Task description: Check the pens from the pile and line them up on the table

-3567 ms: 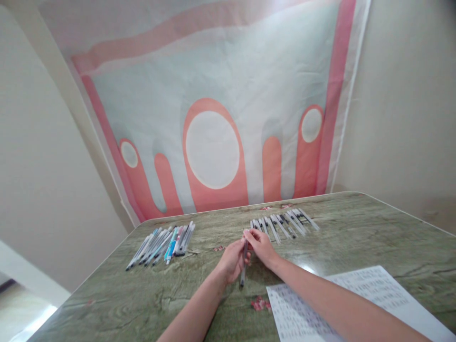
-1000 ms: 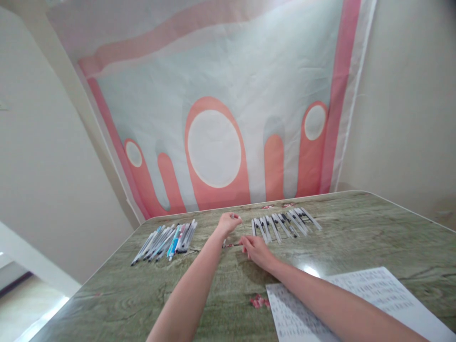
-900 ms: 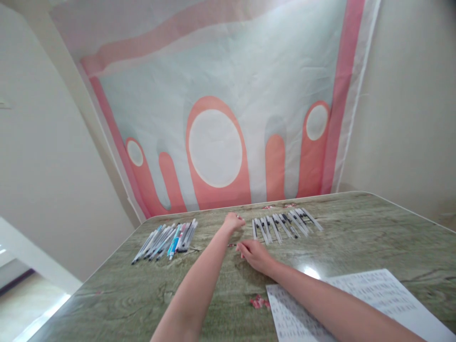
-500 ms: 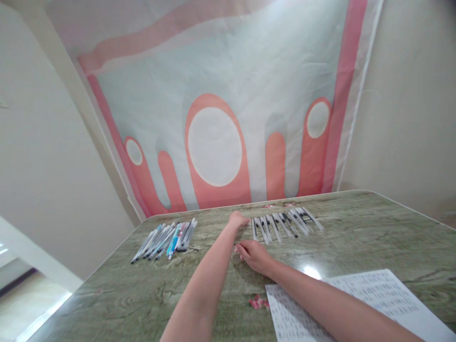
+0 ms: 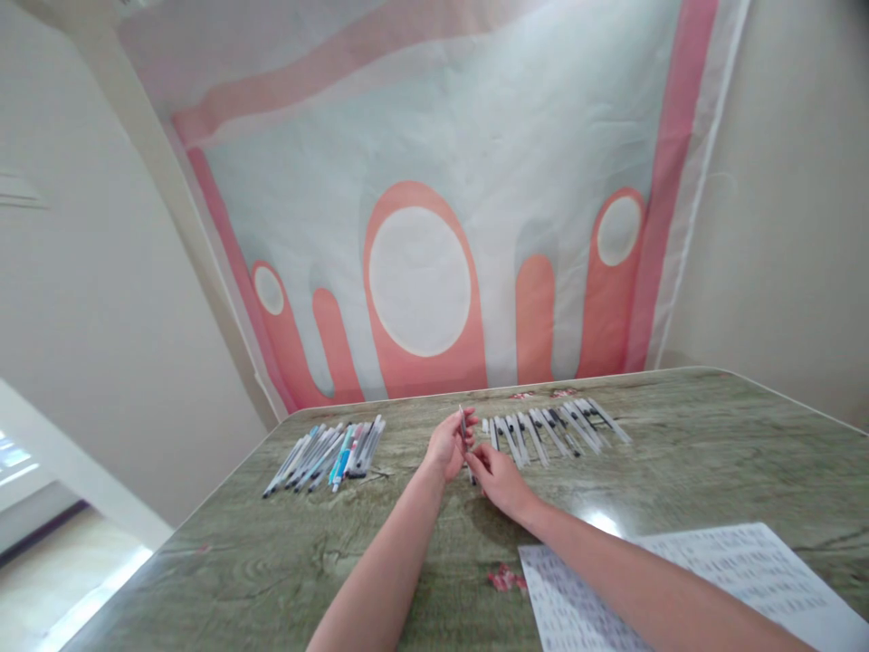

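Near the middle of the table, my left hand (image 5: 446, 448) is closed round a slim pen (image 5: 464, 427), palm turned up and fingertips to the right. The pen points up and away, its upper end showing above the fingers. My right hand (image 5: 499, 478) pinches at the pen's lower end, thumb and fingers together close to the left hand. A dark tip pokes out below the right fingers. Just beyond, to the right, lies a row of clear and black pens (image 5: 543, 435), side by side. Whether these are whole or in parts is too small to tell.
A bunch of pens (image 5: 326, 457), some blue or pink, lies on the left of the wood-patterned table (image 5: 272, 561). A written sheet of paper (image 5: 733, 570) is under my right forearm at the front right. Behind stands a wall with a pink and grey backdrop (image 5: 502, 181).
My left hand has turned palm up and come back towards me, now with the pen in it. My right hand has moved slightly right and up to meet it. The view has shifted a little.
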### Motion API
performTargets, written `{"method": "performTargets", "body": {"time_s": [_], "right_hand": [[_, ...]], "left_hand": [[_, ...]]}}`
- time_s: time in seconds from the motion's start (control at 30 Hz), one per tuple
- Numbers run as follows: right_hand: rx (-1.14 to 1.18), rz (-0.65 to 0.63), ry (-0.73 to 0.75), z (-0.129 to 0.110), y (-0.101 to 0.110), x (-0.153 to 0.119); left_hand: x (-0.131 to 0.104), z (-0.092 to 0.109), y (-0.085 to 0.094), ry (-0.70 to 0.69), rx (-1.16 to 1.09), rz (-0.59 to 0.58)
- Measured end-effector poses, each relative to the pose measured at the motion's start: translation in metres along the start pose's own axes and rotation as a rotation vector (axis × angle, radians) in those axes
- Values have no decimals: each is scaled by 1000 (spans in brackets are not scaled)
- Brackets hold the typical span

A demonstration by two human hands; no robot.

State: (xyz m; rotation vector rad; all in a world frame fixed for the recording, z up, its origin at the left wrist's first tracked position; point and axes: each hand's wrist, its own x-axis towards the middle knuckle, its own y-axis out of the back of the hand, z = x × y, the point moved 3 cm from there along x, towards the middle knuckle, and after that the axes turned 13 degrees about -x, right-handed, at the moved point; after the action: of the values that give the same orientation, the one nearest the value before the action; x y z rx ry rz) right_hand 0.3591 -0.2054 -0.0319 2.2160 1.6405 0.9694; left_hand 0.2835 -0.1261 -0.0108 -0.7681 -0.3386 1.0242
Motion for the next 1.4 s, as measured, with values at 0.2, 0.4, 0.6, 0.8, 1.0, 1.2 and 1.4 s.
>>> {"method": "performTargets", "body": {"time_s": [0.2, 0.4, 0.6, 0.8, 1.0, 1.2, 1.4], "right_hand": [[-55, -30, 19, 1, -2, -1], [-90, -47, 45, 0, -3, 0], [-105, -62, 58, 1, -4, -1], [-126, -57, 75, 3, -5, -1], [-133, -60, 76, 2, -6, -1], [-149, -62, 86, 1, -5, -2], [-177, -79, 91, 1, -6, 1]], "left_hand": [[5, 3, 14, -39, 21, 95], [10, 8, 35, -99, 28, 118], [11, 12, 41, -88, 32, 81], [12, 13, 45, -73, 24, 82], [11, 13, 46, -38, 2, 53], [10, 13, 49, -35, -40, 32], [13, 9, 51, -57, -111, 73]]}}
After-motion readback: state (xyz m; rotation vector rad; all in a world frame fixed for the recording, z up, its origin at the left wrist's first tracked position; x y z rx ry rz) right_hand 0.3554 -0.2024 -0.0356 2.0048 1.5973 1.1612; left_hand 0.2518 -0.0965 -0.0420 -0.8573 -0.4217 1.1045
